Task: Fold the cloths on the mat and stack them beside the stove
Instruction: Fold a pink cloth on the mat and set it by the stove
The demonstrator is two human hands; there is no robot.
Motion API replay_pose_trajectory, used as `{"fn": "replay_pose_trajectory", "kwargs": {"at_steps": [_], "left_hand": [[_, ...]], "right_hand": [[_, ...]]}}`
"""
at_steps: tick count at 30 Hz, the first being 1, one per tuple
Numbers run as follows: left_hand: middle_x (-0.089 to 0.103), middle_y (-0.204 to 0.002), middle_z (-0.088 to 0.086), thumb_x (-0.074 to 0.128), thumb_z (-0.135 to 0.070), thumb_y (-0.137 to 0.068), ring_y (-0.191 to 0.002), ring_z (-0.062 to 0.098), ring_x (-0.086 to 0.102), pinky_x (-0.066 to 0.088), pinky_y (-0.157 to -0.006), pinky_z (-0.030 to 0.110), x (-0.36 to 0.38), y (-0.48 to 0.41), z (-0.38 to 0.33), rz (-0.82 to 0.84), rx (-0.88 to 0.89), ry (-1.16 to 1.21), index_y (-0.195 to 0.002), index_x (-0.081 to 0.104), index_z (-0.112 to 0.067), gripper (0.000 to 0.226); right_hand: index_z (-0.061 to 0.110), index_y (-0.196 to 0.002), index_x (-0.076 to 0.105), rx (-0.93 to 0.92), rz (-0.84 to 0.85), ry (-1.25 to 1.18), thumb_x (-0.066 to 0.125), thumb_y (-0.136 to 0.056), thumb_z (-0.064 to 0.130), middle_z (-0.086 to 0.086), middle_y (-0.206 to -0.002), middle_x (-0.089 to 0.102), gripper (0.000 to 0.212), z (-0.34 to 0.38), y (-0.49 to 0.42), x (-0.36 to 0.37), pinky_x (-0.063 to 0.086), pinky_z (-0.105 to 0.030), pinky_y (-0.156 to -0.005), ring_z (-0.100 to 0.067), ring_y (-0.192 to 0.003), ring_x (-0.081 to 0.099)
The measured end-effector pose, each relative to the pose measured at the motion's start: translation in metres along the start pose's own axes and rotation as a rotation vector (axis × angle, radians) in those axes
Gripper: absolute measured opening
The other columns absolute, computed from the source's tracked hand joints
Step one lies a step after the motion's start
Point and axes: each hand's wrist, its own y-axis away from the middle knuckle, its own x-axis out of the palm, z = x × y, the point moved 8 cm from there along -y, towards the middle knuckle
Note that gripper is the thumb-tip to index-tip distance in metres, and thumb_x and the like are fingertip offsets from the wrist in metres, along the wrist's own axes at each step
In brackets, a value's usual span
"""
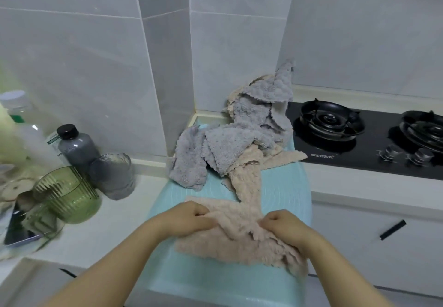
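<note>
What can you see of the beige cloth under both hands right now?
The beige cloth is fluffy, bumpy-textured fabric with wavy edges, lying rumpled and half folded on the near part of the turquoise mat. The left hand and right hand each pinch a fold along its upper side. Its right edge bunches in layers.

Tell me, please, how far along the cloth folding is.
Done: nothing visibly; no folded stack lies beside the stove. In hand: left hand and right hand pinch one beige cloth on the teal mat, rumpled. To do: that fold, then the tangled heap of grey and beige cloths at the mat's far end, and the stacking.
</note>
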Motion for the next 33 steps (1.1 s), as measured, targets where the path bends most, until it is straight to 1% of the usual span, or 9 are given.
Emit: {"fn": "replay_pose_trajectory", "kwargs": {"at_steps": [4, 7, 9, 11, 14, 18, 25, 29, 33], "left_hand": [[0.064, -0.1, -0.008, 0.039, -0.041, -0.097, -0.095, 0.013, 0.056, 0.04, -0.08, 0.025, -0.02, -0.004, 0.002, -0.352, -0.04, 0.034, -0.095, 0.065, -0.027, 0.03], [0.06, -0.121, 0.001, 0.037, -0.025, -0.099, -0.109, 0.02, 0.055, 0.041, -0.083, 0.027, -0.019, -0.014, 0.004, -0.421, -0.042, -0.095, -0.128, 0.051, -0.024, 0.032], [0.06, -0.111, 0.004, 0.04, -0.022, -0.097, -0.102, 0.024, 0.057, 0.044, -0.08, 0.032, -0.017, -0.018, 0.008, -0.43, -0.06, -0.122, -0.138, 0.037, -0.027, 0.041], [0.059, -0.099, 0.003, 0.044, -0.026, -0.096, -0.095, 0.024, 0.058, 0.046, -0.076, 0.034, -0.014, -0.02, 0.012, -0.418, -0.068, -0.18, -0.142, 0.029, -0.031, 0.048], [0.061, -0.109, 0.003, 0.045, -0.033, -0.095, -0.1, 0.023, 0.057, 0.045, -0.075, 0.031, -0.011, -0.022, 0.017, -0.351, -0.105, -0.328, -0.139, 0.031, -0.034, 0.046], [0.062, -0.108, -0.003, 0.049, -0.031, -0.092, -0.094, 0.018, 0.055, 0.042, -0.07, 0.027, -0.011, -0.021, 0.014, -0.312, -0.114, -0.417, -0.097, 0.049, -0.028, 0.006], [0.051, -0.075, -0.006, 0.053, -0.021, -0.084, -0.076, 0.02, 0.051, 0.031, -0.054, 0.029, -0.051, 0.012, -0.022, -0.733, 0.05, -0.183, -0.078, 0.045, -0.024, 0.011], [0.052, -0.091, -0.003, 0.053, -0.014, -0.082, -0.088, 0.022, 0.053, 0.04, -0.063, 0.032, -0.059, 0.013, -0.037, -0.811, 0.154, -0.128, -0.098, 0.049, -0.022, 0.018], [0.042, -0.135, 0.001, 0.056, -0.022, -0.086, -0.123, 0.021, 0.042, 0.041, -0.092, 0.033, -0.035, -0.006, -0.022, -0.597, 0.106, -0.194, -0.138, 0.03, -0.025, 0.059]], "right_hand": [[0.014, -0.081, 0.056, -0.065, -0.409, 0.044, 0.049, -0.089, 0.016, 0.001, -0.08, 0.058, 0.011, 0.002, -0.003, -0.032, 0.037, -0.026, -0.061, -0.016, -0.075, 0.052], [0.022, -0.094, 0.058, -0.075, -0.246, 0.121, 0.052, -0.087, 0.012, 0.004, -0.083, 0.056, 0.014, 0.006, -0.01, -0.016, 0.037, -0.018, -0.059, -0.009, -0.073, 0.05], [0.024, -0.096, 0.059, -0.057, -0.12, 0.118, 0.059, -0.084, 0.017, 0.006, -0.085, 0.057, 0.014, 0.004, -0.012, -0.001, 0.04, -0.016, -0.061, -0.005, -0.074, 0.051], [0.024, -0.093, 0.06, -0.066, -0.072, 0.116, 0.064, -0.079, 0.021, 0.006, -0.084, 0.057, 0.016, 0.006, -0.01, 0.008, 0.041, -0.019, -0.063, -0.006, -0.073, 0.052], [0.028, -0.091, 0.054, -0.086, -0.074, 0.241, 0.064, -0.077, 0.023, 0.006, -0.088, 0.053, 0.017, 0.005, -0.012, 0.012, 0.042, -0.023, -0.066, -0.009, -0.075, 0.05], [0.029, -0.078, 0.053, -0.079, -0.069, 0.322, 0.062, -0.078, 0.024, 0.008, -0.087, 0.056, 0.01, 0.005, -0.01, 0.012, 0.046, -0.03, -0.071, -0.012, -0.08, 0.054], [0.029, -0.066, 0.044, -0.285, -0.525, 0.083, 0.059, -0.076, 0.008, 0.003, -0.081, 0.051, 0.028, 0.035, 0.014, -0.041, 0.033, -0.022, -0.057, -0.006, -0.068, 0.045], [0.025, -0.091, 0.055, -0.373, -0.688, -0.067, 0.058, -0.077, 0.003, 0.003, -0.105, 0.051, 0.026, 0.044, 0.021, -0.055, 0.035, -0.017, -0.071, -0.008, -0.091, 0.05], [0.026, -0.128, 0.046, -0.271, -0.601, 0.047, 0.059, -0.082, 0.013, 0.003, -0.143, 0.028, 0.05, 0.028, 0.013, -0.038, 0.034, -0.024, -0.096, -0.015, -0.129, 0.035]]}}
